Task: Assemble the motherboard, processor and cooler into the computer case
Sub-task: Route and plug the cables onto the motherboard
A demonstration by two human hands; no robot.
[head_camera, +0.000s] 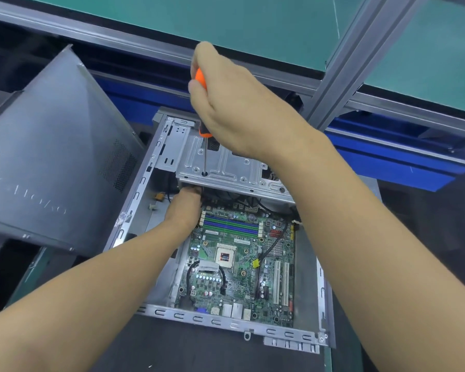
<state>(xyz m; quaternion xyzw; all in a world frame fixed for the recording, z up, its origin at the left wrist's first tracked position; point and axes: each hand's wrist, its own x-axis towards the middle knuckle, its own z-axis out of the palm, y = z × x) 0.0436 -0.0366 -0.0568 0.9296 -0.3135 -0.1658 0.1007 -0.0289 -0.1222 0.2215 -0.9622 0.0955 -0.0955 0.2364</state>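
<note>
The right hand (226,103) was closed round the orange handle of a screwdriver (200,79), held high over the far end of the open computer case (199,319). The tool's long axis stood close to upright, and its thin shaft ran straight down into an access hole (204,173) in the metal drive cage (226,167). The coming move hinged on this: the tip was aimed through the cage at whatever sat beneath it, apparently a mounting screw at the far-left corner of the motherboard (239,267).

The left hand (184,205) reached in low from the near left and lay almost directly below the hole, at that same corner. Its fingers were tucked under the cage's near edge, so I could not tell whether they held anything — it was the nearer of the 2 hands to the spot.

The motherboard lay flat in the case with the processor (225,256) seated in its socket near the board's middle; no cooler was in view. The memory slots (231,224) sat just right of the left hand. A black cable with a yellow tag (256,263) trailed across the board's right half.

The cage itself hid the target, so the tip had to be guided by feel. The removed side panel (51,157) leaned at the left, on the dark desk (172,353).
</note>
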